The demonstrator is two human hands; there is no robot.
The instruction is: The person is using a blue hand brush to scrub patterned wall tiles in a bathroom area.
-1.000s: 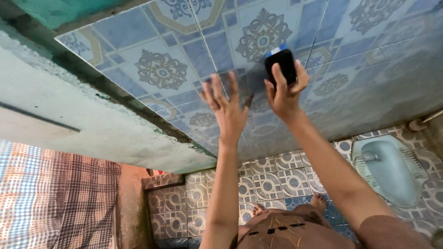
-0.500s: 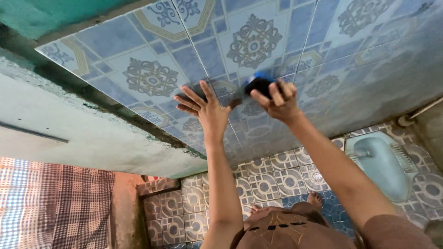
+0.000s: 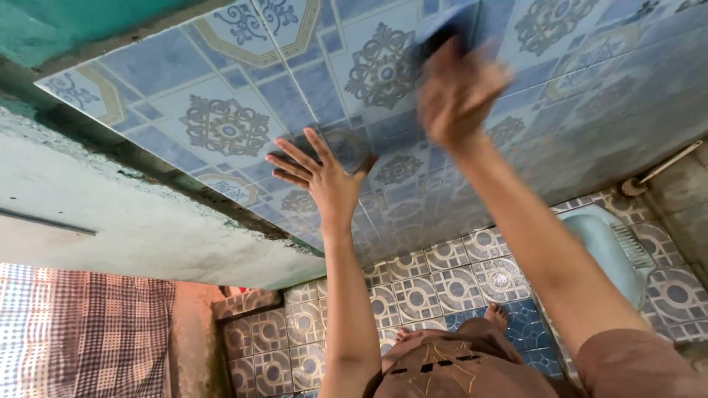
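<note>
Against the blue patterned wall tiles (image 3: pixel 221 81), the left hand (image 3: pixel 324 177) presses flat, fingers spread, while the blurred right hand (image 3: pixel 457 96) clutches a dark scrubbing pad (image 3: pixel 442 33) above it, likely light, soft, best gripped across its back

Dark scrub pad (image 3: pixel 442 33) with a blue edge — blurred by motion, shape hard to make out. Pressed flat against the blue patterned wall tiles (image 3: pixel 221 88), high on the wall, mostly covered by the right hand (image 3: pixel 457 92) gripping it. Left hand (image 3: pixel 324 177) lies flat on the tiles, lower and well apart — fingers spread.
</note>
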